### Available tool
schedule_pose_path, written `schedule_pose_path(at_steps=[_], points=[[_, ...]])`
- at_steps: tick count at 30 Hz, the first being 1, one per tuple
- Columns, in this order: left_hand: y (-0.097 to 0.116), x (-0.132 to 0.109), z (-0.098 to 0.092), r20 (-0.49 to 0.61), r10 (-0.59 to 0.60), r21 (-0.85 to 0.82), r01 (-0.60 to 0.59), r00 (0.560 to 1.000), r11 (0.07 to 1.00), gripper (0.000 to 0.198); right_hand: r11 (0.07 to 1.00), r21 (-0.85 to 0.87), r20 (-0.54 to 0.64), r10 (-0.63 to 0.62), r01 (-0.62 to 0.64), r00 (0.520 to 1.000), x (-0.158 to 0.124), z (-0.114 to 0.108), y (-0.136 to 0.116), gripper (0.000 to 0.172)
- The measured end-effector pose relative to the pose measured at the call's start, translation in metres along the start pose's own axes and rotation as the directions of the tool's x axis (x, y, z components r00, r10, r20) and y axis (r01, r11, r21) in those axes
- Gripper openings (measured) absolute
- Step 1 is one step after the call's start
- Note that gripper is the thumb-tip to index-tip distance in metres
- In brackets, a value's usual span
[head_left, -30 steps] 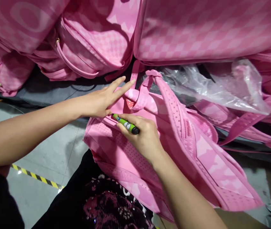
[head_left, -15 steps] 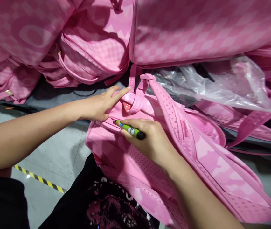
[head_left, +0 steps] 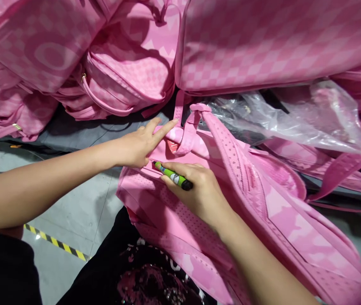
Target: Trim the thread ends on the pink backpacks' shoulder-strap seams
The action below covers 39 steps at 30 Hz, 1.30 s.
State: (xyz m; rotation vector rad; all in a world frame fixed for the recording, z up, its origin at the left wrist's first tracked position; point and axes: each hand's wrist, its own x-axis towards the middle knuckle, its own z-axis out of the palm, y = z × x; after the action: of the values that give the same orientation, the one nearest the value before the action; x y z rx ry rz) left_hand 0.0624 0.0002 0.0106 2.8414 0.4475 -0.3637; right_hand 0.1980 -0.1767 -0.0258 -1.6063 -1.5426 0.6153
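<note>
A pink backpack (head_left: pixel 196 216) with a camouflage-like pattern and dotted trim lies across my lap, its top towards the grey surface ahead. My left hand (head_left: pixel 140 146) rests on its upper left edge, fingers stretched out and spread over the fabric, thumb pointing down. In my right hand (head_left: pixel 201 186) is a green marker (head_left: pixel 171 174) with a black end, closed between thumb and fingers. Its tip points left at the seam just below my left thumb; I cannot tell whether it touches. A looped handle (head_left: pixel 188 135) stands up beside my left fingertips, near a small red patch (head_left: pixel 172 147).
Behind lie several pink checked bags, including a rounded one (head_left: pixel 129 76) and a large upright one (head_left: pixel 263 46). A clear plastic bag (head_left: pixel 314 114) sits on the grey surface (head_left: pixel 81 129) at right. Yellow-black tape (head_left: pixel 56 242) runs along the floor.
The view has shifted slightly, so everything sits a little lower and to the right. The marker tip has edged along the seam, still close to my left thumb. Both hands keep their places.
</note>
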Motion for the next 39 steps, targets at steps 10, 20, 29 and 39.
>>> schedule_pose_path(at_steps=[10, 20, 29, 39], points=[[-0.011, 0.0, 0.006, -0.049, 0.068, -0.04, -0.07, 0.996, 0.997, 0.113, 0.999, 0.035, 0.058, -0.017, 0.015, 0.998, 0.014, 0.014, -0.001, 0.025], [-0.004, -0.001, 0.004, 0.001, -0.022, -0.014, 0.022, 1.0, 1.0, 0.113, 0.999, 0.008, 0.094, 0.045, -0.046, 0.995, 0.018, 0.02, -0.009, 0.027], [-0.003, -0.007, 0.006, -0.05, -0.021, 0.01, 0.021, 0.999, 1.0, 0.102, 0.973, 0.068, -0.229, -0.2, 0.22, 0.953, -0.008, -0.046, -0.039, 0.015], [0.013, -0.01, 0.003, -0.107, -0.097, 0.017, 0.1, 0.989, 0.995, 0.107, 0.525, -0.599, -0.412, 0.445, -0.604, 0.795, 0.078, -0.17, 0.063, 0.027]])
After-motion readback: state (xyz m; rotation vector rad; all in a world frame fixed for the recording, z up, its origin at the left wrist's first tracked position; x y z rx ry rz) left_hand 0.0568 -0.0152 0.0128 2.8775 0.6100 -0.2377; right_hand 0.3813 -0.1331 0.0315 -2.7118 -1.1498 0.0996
